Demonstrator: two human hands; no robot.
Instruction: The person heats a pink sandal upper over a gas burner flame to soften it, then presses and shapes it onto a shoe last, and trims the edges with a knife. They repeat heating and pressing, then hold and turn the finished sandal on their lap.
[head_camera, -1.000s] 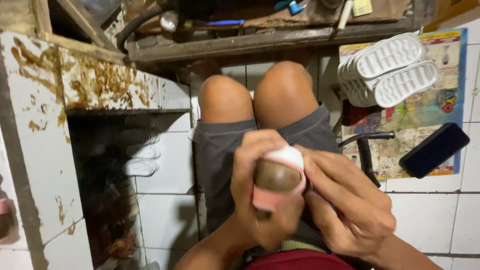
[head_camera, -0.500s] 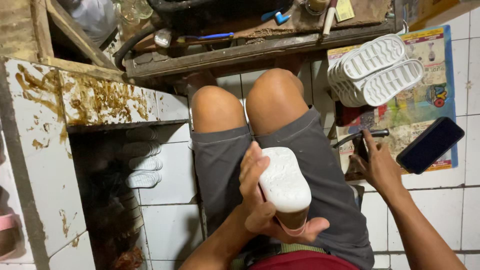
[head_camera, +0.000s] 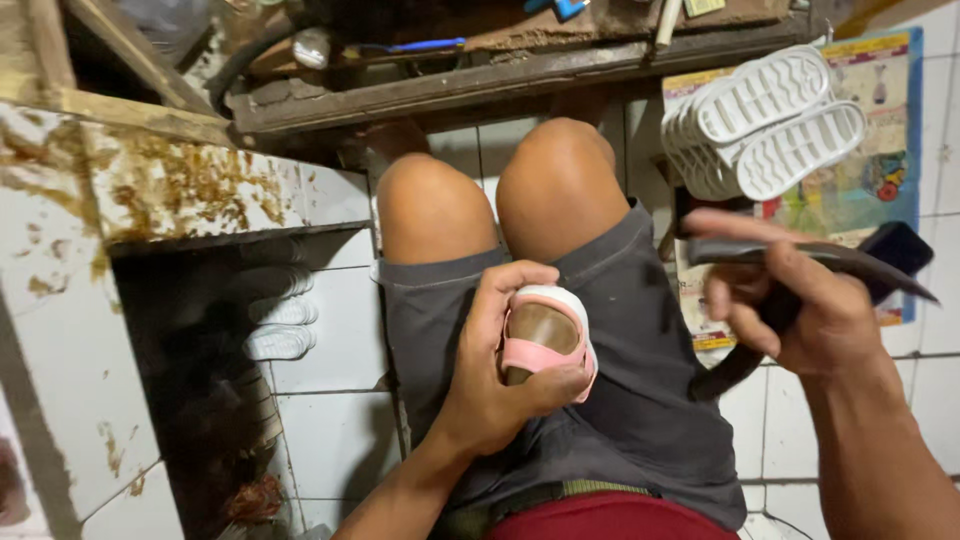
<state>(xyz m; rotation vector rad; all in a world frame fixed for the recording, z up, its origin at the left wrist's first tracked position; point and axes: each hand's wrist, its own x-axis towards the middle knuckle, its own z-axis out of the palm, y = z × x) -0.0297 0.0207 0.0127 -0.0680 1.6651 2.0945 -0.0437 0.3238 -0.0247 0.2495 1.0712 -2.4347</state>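
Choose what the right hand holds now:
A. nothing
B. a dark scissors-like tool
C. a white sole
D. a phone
B: the right hand grips a dark tool with long blades and a looped handle, raised beside the lap, while the left hand holds the small pink sandal on the thigh.

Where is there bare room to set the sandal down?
Bare white floor tile lies between the dark stained strip and the lap. The left hand holds the small pink sandal; the right hand holds a dark tool. Crowded beside the stacked white soles.
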